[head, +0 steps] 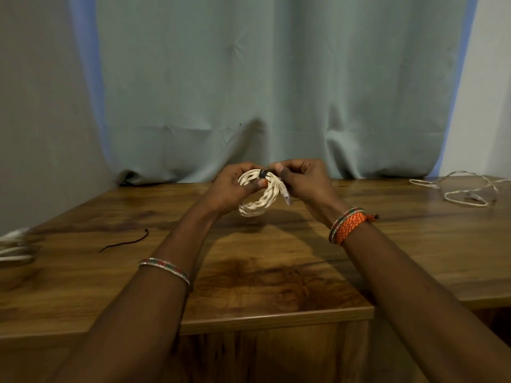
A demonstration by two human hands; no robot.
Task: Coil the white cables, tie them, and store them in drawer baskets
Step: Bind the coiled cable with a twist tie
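Both hands hold one coiled white cable point(255, 193) up above the wooden table point(276, 272), clear of its top. Left hand point(231, 186) curls round the coil's left side, thumb pressed across the strands at the front. Right hand point(302, 179) pinches at the black tie point(264, 173) wrapped over the top of the coil, its fingertips bunched there; whether the tie is fastened yet cannot be told. A plug end point(284, 193) sticks out loose below the tie, between the two hands.

Risks, as I judge them: if the left thumb eases before the tie is snug, the loops could spring apart and the coiling would need redoing. Pulling on the tie with only a fingertip pinch could let it slip off the bundle. That free plug end may snag or drag a loop out when the coil is set down.

Far left of the grip, at the table's edge, lie blurred white cables point(13, 244), perhaps in a basket, though that is unclear. Nearer, left and below the hands, a spare black tie point(124, 241) lies on the wood. Behind hangs a pale curtain point(276, 78). Well to the right, an uncoiled white cable point(464, 190) sprawls on the table. Nothing stands between the hands and these.
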